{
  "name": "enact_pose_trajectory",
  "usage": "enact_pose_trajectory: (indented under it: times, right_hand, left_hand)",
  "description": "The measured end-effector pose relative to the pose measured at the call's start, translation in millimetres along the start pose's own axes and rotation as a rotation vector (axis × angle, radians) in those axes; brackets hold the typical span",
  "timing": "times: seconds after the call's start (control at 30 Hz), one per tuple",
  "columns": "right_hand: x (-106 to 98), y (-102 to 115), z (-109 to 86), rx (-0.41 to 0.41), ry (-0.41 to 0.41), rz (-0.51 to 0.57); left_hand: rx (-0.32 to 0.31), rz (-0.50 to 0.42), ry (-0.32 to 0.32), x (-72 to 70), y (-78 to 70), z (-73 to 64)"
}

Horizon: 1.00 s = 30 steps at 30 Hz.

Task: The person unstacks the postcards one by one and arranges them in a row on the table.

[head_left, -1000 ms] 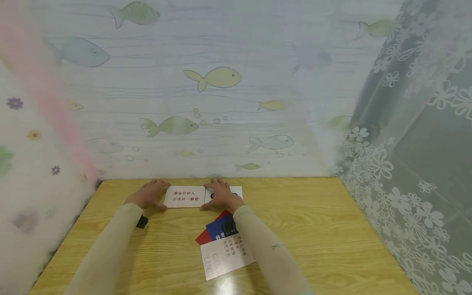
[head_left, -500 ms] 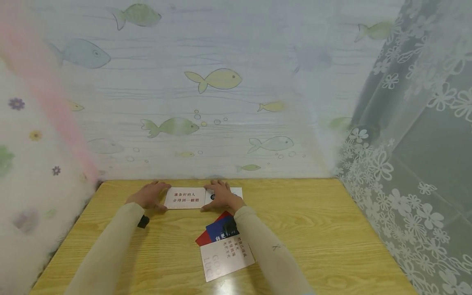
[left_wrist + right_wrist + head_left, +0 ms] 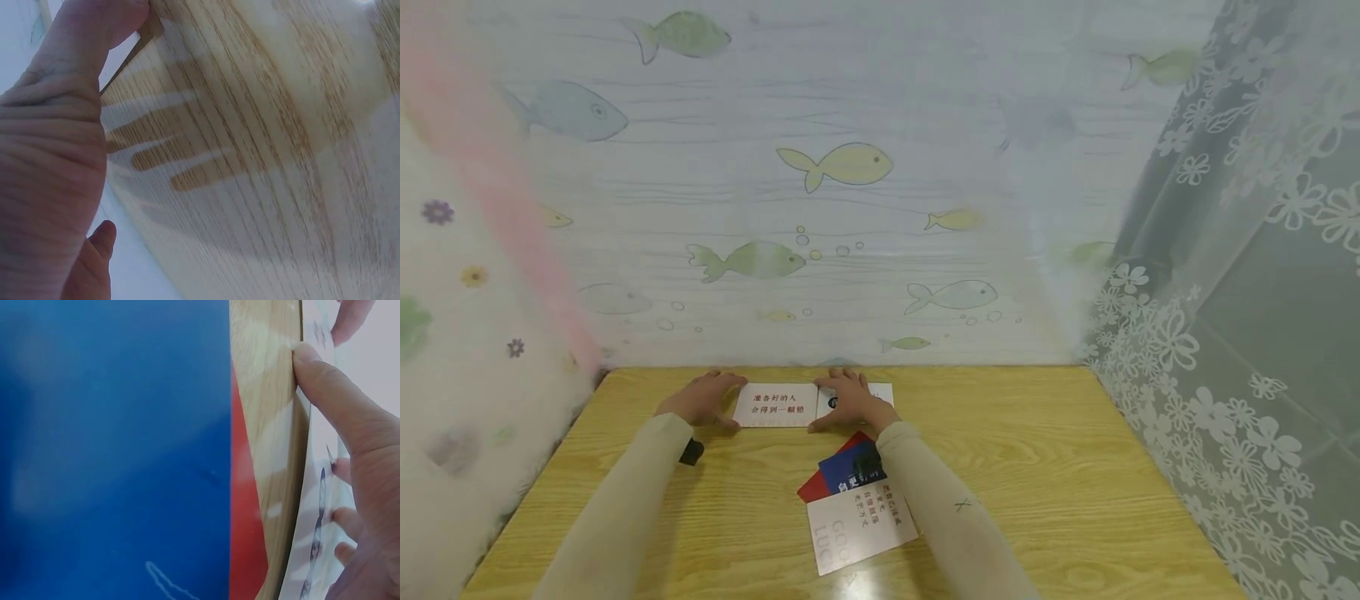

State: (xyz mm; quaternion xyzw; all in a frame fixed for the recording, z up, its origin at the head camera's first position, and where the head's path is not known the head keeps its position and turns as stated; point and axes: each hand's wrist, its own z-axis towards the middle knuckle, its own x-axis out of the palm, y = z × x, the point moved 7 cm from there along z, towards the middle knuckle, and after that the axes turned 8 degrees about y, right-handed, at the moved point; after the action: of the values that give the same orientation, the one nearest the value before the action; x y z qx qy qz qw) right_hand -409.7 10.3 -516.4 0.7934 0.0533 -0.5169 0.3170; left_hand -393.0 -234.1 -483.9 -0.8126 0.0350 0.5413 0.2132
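Observation:
On the table, a white card (image 3: 778,407) with red lettering lies flat near the back edge. My left hand (image 3: 700,400) holds its left end, fingers at the far corner and thumb at the near corner. Its right end meets a second white card (image 3: 883,392) with dark round marks, partly hidden under my right hand (image 3: 852,403). That hand spans the seam, fingertips at the back edge and thumb (image 3: 328,387) at the front edge. In the left wrist view the left thumb (image 3: 125,25) reaches the card's edge.
Nearer to me, a red card (image 3: 812,486), a blue card (image 3: 842,469) and a pale card (image 3: 857,533) with lettering overlap in a fan, partly under the right forearm. The wooden table (image 3: 1037,492) meets a fish-patterned curtain (image 3: 865,250); lace curtain (image 3: 1176,333) hangs at right.
The head view has tipped up very slightly. Both hands and all the cards keep their places.

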Motion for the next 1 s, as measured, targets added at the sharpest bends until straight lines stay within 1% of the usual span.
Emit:
enact_pose_trajectory:
  times: [0.23,0.43,0.57,0.63,0.7,0.77,0.8,0.9,0.97,1.0]
  right_hand:
    - [3.3,-4.8,8.7,0.011,-0.003,-0.011]
    - [1.9,-5.1,10.8,0.028,-0.009,-0.029]
    - [2.3,-6.7,12.1,0.036,-0.005,-0.035]
    - [1.4,-5.9,10.6,0.028,-0.014,-0.034]
    - [-0.3,-4.6,7.7,0.002,-0.022,-0.019]
    - [-3.8,-2.0,2.3,-0.040,-0.043,-0.009]
    - [-5.7,-1.3,-0.4,-0.069,-0.055,0.001]
    - [-12.5,2.1,-13.7,-0.162,-0.100,0.034]
    - [-16.6,4.9,-26.8,-0.215,-0.129,0.032]
    - [-17.9,6.4,-33.9,-0.233,-0.139,0.009]
  left_hand:
    - [-0.011,-0.012,0.006,0.7,0.6,1.0]
    - [-0.010,-0.021,0.007,1.0,-0.5,3.6]
    - [0.007,-0.015,0.007,0.8,-1.9,3.6]
    - [0.019,-0.013,0.004,0.0,-3.2,2.4]
    - [0.045,-0.011,-0.006,0.3,-4.3,2.3]
    - [0.080,-0.022,-0.035,1.6,-6.3,1.2]
    - [0.106,-0.022,-0.061,2.9,-7.4,0.4]
    - [0.190,-0.015,-0.173,9.2,-12.4,-5.7]
    - [0.237,0.008,-0.257,14.5,-18.8,-15.0]
    - [0.249,0.028,-0.291,18.1,-22.8,-21.0]
